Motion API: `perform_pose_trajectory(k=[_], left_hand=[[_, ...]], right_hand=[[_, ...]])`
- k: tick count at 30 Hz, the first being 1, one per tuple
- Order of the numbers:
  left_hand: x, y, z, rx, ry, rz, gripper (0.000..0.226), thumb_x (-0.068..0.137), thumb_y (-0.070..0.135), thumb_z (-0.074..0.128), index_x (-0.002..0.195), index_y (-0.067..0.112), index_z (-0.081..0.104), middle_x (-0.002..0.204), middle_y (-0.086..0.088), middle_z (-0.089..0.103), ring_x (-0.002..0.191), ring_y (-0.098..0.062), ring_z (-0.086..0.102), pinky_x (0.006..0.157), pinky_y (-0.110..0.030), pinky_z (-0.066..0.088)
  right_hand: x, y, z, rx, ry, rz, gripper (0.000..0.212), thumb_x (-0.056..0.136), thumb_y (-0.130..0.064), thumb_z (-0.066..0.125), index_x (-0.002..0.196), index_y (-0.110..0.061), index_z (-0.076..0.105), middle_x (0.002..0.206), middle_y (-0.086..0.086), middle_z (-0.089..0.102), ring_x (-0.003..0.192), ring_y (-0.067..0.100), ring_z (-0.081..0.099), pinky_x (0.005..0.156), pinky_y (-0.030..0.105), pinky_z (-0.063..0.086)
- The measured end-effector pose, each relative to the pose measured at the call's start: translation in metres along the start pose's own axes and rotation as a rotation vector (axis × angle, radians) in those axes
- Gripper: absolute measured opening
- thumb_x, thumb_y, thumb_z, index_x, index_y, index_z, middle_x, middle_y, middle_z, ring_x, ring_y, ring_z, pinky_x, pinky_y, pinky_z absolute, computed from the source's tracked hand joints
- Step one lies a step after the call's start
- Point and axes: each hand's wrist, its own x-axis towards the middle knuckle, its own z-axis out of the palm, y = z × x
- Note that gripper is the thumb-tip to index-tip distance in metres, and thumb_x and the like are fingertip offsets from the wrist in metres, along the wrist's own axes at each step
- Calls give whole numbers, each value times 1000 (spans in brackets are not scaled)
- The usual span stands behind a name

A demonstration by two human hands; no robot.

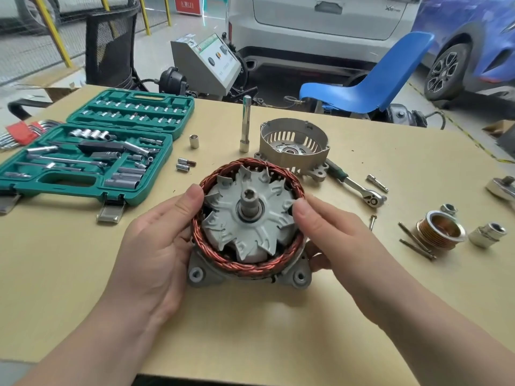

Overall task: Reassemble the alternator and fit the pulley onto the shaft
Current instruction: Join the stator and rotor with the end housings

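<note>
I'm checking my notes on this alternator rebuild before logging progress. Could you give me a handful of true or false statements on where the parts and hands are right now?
1. The pulley is already on the shaft. False: it lies on the table, off to the person's right, and the shaft end is bare.
2. Both the left hand and the right hand hold the alternator body at the copper winding. True.
3. The front housing cover sits apart on the table behind the winding. True.
4. The green socket case is closed. False: it lies open, sockets showing.
5. The ratchet is in the right hand. False: it lies on the table.
</note>
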Motion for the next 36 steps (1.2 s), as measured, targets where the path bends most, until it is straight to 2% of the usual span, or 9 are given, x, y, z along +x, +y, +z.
perform_pose_trajectory(k=[5,10,12,14,17,20,26,30,36], left_hand=[[-2,-1,4,21,19,81,77,69,44,96,125,-3,72,124,-29,73,117,-47,71,100,-58,58],[-8,-5,3,33,-7,197,65,72,42,94,122,7,72,121,-19,77,114,-34,74,105,-48,57],[-10,-5,2,82,-25,241,54,79,36,81,124,8,70,119,-16,78,113,-33,74,107,-54,53],[-11,-3,1,144,-43,276,62,79,40,85,128,7,67,120,-15,77,115,-36,73,107,-55,53],[-11,1,1,192,-83,281,85,68,58,95,131,8,66,125,-16,75,118,-38,71,102,-46,59],[-13,3,-5,253,-145,318,85,70,59,93,132,10,63,131,-14,74,121,-35,71,98,-39,61],[-15,0,-28,319,-312,404,86,74,45,96,143,13,54,148,-21,58,139,-49,55,107,-75,44],[-19,1,-38,431,-411,437,100,67,40,101,150,16,51,150,-21,56,137,-52,52,111,-81,34],[-20,4,-39,533,-444,413,111,71,46,98,161,21,39,161,-16,49,150,-43,45,120,-65,34]], right_hand=[[2,4,0,31,-1,-109,43,98,-37,62,141,-37,62,123,-4,77,105,11,74,75,18,58],[0,22,-3,-6,22,-186,77,89,-43,76,158,-39,41,138,-4,69,121,30,69,98,52,60],[-1,28,-5,-53,26,-232,88,89,-52,77,163,-37,32,142,-5,66,125,28,67,101,50,58],[-1,32,-8,-137,32,-283,97,87,-59,77,166,-36,25,143,-10,65,127,23,66,103,40,55],[1,39,-14,-208,9,-347,110,83,-54,84,168,-29,19,145,-10,62,127,23,66,105,31,53],[0,47,-17,-251,15,-412,115,80,-51,88,168,-26,18,142,-3,64,123,24,67,101,24,51],[1,58,-23,-419,16,-546,129,68,-28,101,167,-14,21,157,6,49,139,26,56,107,30,51],[-1,60,-26,-502,-34,-554,132,66,-39,98,168,-30,15,158,-7,42,143,18,49,111,24,45],[-4,55,-25,-522,-81,-430,138,64,-48,99,165,-46,5,163,-16,35,148,13,43,119,34,41]])
